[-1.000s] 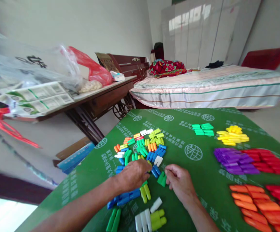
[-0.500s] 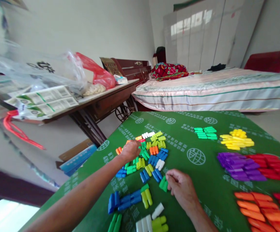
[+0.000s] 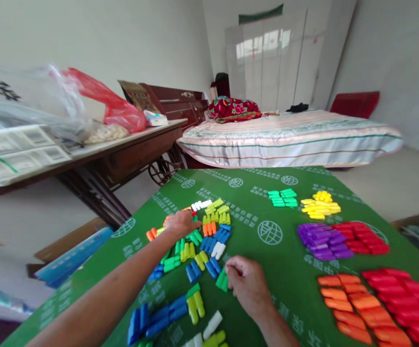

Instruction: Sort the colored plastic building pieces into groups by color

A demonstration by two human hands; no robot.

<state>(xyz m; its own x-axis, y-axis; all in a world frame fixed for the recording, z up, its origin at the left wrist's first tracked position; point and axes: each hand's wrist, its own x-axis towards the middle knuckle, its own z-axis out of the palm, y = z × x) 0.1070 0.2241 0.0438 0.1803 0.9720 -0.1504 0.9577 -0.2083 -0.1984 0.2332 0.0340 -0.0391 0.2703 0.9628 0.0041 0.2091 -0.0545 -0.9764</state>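
My left hand (image 3: pixel 181 224) reaches into the far-left cluster of small tapered plastic caps, in green, blue, orange, white and lime. Its fingers curl downward with the thumb to the right; what lies under them is hidden. Orange caps (image 3: pixel 151 234) lie to its left, and lime caps (image 3: pixel 214 207) to its right. Closer to me, my right hand (image 3: pixel 248 284) is closed in a pinch at the edge of a pair of green caps (image 3: pixel 223 279). Beside that pair are blue caps (image 3: pixel 213 267). In front are a row of blue caps (image 3: pixel 168 315) and lime caps (image 3: pixel 195 307).
Sorted piles lie on the right of the green table (image 3: pixel 245 250): green (image 3: pixel 282 197), yellow (image 3: pixel 321 206), purple (image 3: pixel 323 241), red (image 3: pixel 404 299) and orange caps (image 3: pixel 363 308). A side table (image 3: pixel 129 147) with bags stands left; a bed (image 3: pixel 289 140) lies beyond.
The view has swung to the right, so everything appears shifted left. My left hand stays over the cluster, and my right hand stays at the green caps.
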